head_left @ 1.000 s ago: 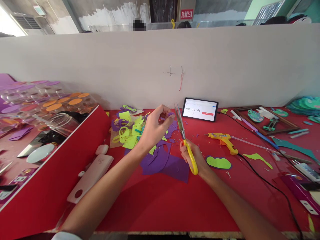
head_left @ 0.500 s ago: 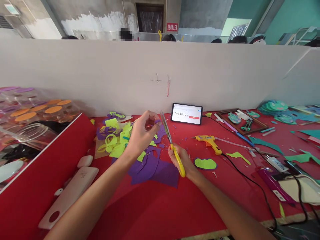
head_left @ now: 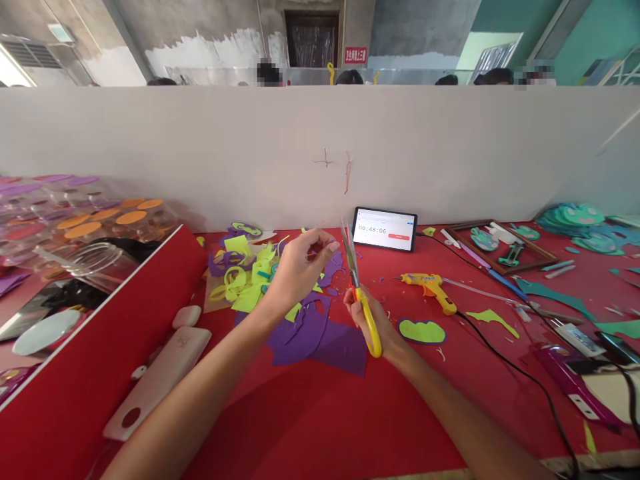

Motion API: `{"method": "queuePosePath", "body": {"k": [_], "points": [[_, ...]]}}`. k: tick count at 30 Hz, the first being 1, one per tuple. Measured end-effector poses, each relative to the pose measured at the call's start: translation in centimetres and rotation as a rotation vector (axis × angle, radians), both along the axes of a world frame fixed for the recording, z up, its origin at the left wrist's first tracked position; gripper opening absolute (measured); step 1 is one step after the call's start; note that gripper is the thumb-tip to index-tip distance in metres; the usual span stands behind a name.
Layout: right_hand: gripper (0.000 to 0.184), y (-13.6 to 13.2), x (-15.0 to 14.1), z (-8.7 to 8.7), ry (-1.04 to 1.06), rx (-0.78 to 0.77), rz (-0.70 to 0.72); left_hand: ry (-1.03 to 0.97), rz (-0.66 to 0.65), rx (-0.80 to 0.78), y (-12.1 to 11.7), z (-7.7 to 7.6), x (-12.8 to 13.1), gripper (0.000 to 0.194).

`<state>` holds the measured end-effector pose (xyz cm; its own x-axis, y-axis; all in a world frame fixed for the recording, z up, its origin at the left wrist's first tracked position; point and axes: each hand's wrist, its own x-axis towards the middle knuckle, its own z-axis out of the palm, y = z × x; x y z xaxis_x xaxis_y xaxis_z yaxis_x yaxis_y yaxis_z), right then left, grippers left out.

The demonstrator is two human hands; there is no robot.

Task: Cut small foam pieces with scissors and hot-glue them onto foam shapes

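Note:
My right hand (head_left: pixel 371 319) grips yellow-handled scissors (head_left: pixel 358 289), blades pointing up and away with their tips next to my left fingertips. My left hand (head_left: pixel 300 265) is raised above the red table, its fingers pinched on a tiny scrap beside the blades; I cannot make out what it is. Below both hands lie purple foam sheets (head_left: pixel 320 333) with cut edges. A heap of yellow-green and purple foam offcuts (head_left: pixel 245 270) sits just left of my left hand.
A phone showing a timer (head_left: pixel 384 229) leans against the grey partition. A yellow glue gun (head_left: pixel 430 287) with a black cord, a green-and-purple foam shape (head_left: pixel 423 331) and a wooden frame (head_left: pixel 500 245) lie to the right. A red box edge (head_left: pixel 100 333) and white device (head_left: pixel 160 377) are left.
The view shifted slightly; the timer ticked from 00:48:05 to 00:48:06. The scissors stand more upright, and both hands stay close together above the purple foam.

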<state>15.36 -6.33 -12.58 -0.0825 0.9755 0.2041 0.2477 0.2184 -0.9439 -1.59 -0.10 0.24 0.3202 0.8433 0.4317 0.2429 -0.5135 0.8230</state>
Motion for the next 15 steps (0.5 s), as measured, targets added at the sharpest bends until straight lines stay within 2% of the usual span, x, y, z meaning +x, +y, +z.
{"method": "queuePosePath", "body": {"k": [5, 11, 15], "points": [[0.043, -0.3, 0.3, 0.5, 0.034, -0.025, 0.053, 0.103, 0.019, 0.024, -0.2, 0.1, 0.2, 0.033], [0.047, -0.4, 0.4, 0.8, 0.039, -0.013, 0.054, 0.125, 0.011, 0.061, -0.3, 0.2, 0.2, 0.019], [0.052, -0.7, 0.3, 1.4, 0.032, 0.007, 0.051, 0.158, 0.022, 0.075, -0.1, 0.0, 0.1, 0.017]]}}
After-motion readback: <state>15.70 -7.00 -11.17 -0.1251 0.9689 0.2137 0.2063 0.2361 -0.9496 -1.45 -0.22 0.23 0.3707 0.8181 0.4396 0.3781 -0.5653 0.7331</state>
